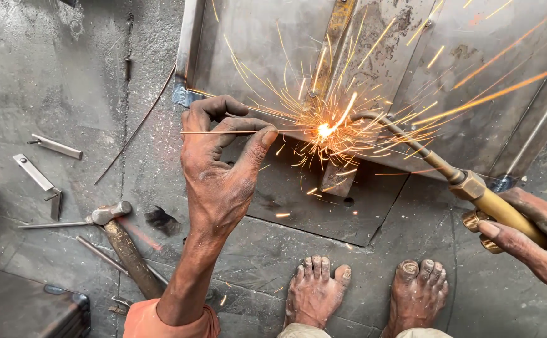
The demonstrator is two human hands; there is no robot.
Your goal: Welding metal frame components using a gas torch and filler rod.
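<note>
My left hand (223, 163) pinches a thin filler rod (286, 131) between thumb and fingers, its tip reaching into a bright spark burst (324, 130). My right hand (530, 235) grips the brass handle of a gas torch (467, 181), whose bent nozzle points at the same glowing spot. The sparks fly from a joint on a grey sheet-metal piece (411, 56) that stands on the floor, above a flat steel plate (323, 200). My two bare feet (367, 291) rest just below the plate.
A hammer (123, 241) with a wooden handle lies on the concrete floor at the left, beside thin rods and small metal brackets (42, 175). A dark metal box (29, 310) sits at the bottom left corner. A long wire (136, 128) runs across the floor.
</note>
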